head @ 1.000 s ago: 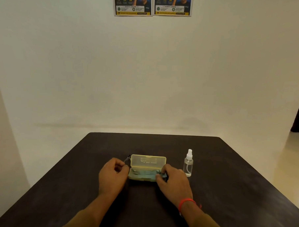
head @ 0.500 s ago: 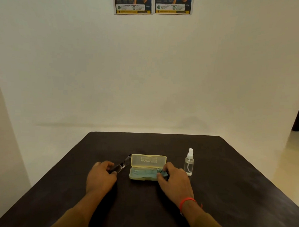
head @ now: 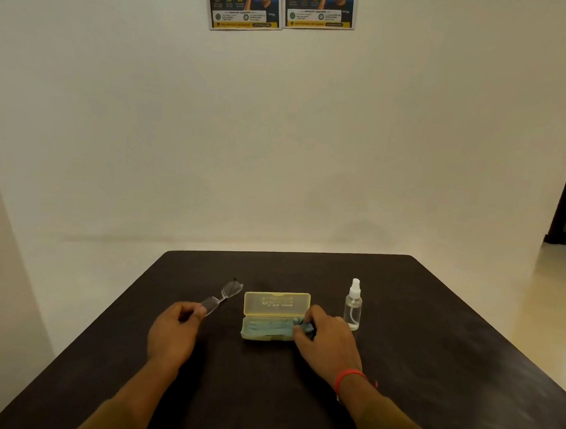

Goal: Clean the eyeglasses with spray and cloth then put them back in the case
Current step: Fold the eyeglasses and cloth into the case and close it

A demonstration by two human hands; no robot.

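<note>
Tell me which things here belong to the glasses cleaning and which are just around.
Job: eyeglasses in left hand; open case; blue cloth under right hand; spray bottle.
Just around: wall posters; red wristband.

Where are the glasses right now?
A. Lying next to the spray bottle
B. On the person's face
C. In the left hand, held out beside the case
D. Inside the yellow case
C: the left hand pinches one end of the eyeglasses out to the left of the open case, which holds only the blue cloth.
</note>
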